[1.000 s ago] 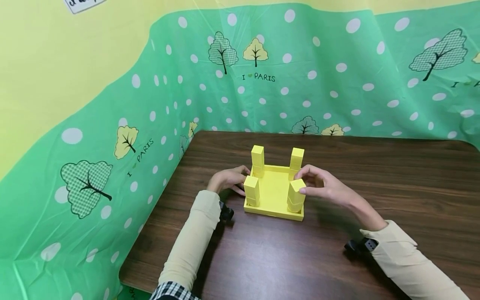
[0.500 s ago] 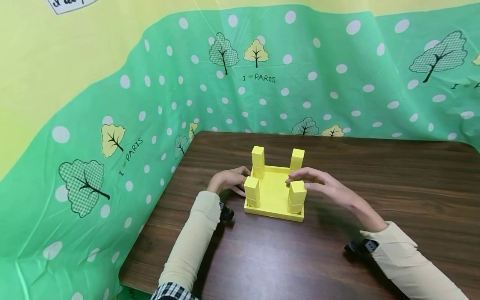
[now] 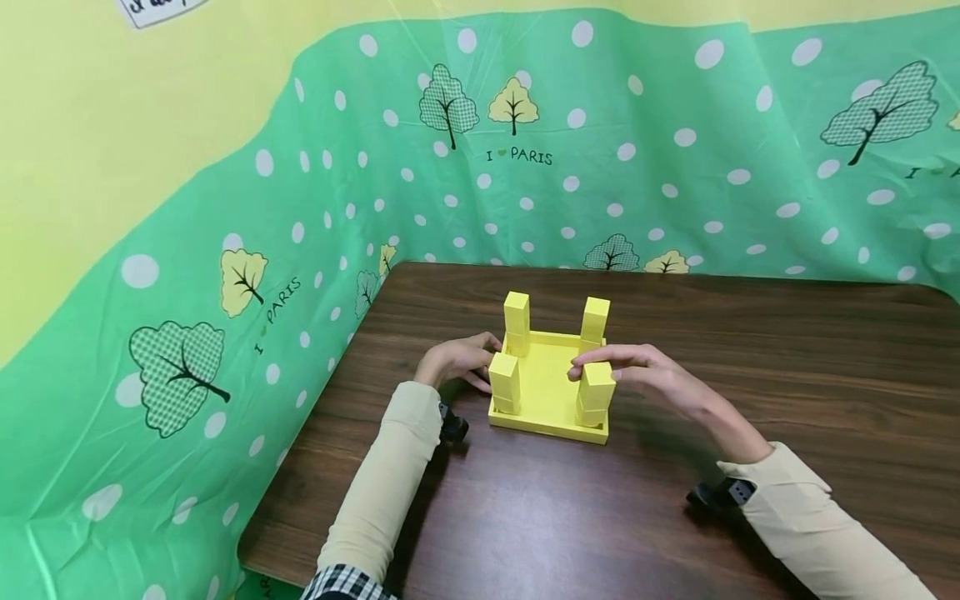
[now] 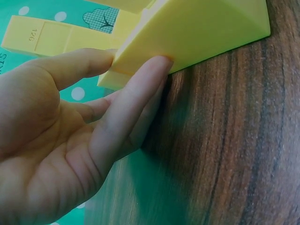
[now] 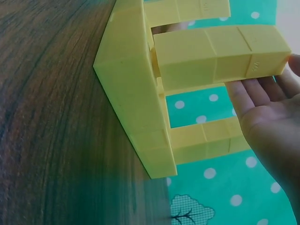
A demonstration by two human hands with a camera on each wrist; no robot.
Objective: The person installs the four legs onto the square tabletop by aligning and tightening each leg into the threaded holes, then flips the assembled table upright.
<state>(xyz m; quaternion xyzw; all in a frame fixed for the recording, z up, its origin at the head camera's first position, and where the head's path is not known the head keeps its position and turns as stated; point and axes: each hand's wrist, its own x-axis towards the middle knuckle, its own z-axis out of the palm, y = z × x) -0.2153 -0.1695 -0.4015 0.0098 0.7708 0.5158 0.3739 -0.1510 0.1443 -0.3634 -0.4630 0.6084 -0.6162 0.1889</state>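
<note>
A yellow square tray (image 3: 547,431) with raised edges carries an upright stack of yellow blocks at each corner. My left hand (image 3: 459,358) rests against its left side; in the left wrist view the fingers (image 4: 133,98) are fairly straight and touch the outer wall and rim. My right hand (image 3: 652,371) is at the near right stack (image 3: 596,396). It holds the top block (image 5: 267,49) there between thumb and fingers, the fingers reaching round the far side. The near left stack (image 3: 505,385), far left stack (image 3: 516,321) and far right stack (image 3: 595,318) stand untouched by the right hand.
The tray stands on a dark wood-grain table (image 3: 787,358). Behind and to the left hangs a green cloth (image 3: 675,167) with white dots and trees. Small black devices sit at both wrists, one being the right wrist device (image 3: 720,493).
The fingers of my right hand have moved left, past the near right stack, and its thumb now lies along that stack's right edge. My left hand and the tray stay where they were.
</note>
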